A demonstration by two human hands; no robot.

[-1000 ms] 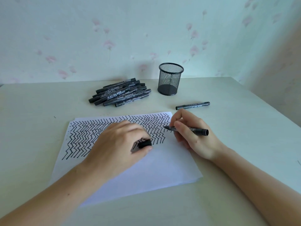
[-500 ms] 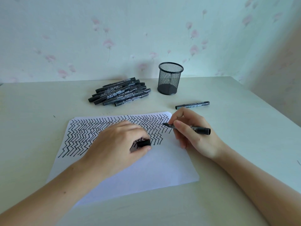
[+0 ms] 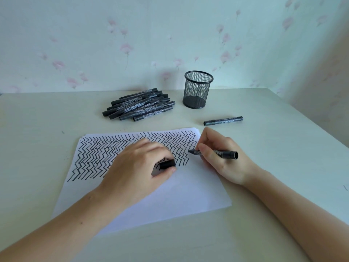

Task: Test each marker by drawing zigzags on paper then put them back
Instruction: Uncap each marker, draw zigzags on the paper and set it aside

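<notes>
A white sheet of paper [image 3: 181, 193] lies on the table, its upper half filled with black zigzag lines. My right hand [image 3: 224, 159] grips an uncapped black marker [image 3: 224, 153] with the tip down at the right end of the zigzags. My left hand [image 3: 139, 167] rests on the paper and pinches the marker's black cap [image 3: 167, 164] between thumb and fingers. A pile of several capped black markers [image 3: 139, 106] lies behind the paper. One capped marker [image 3: 223, 121] lies alone to the right of it.
A black mesh pen cup [image 3: 198, 89] stands empty at the back of the table near the wall. The table's right edge [image 3: 321, 129] runs diagonally close to the right wall. Flowered wallpaper is behind.
The marker tip has shifted slightly along the right end of the zigzags. My left hand keeps holding the cap on the paper in about the same place.
</notes>
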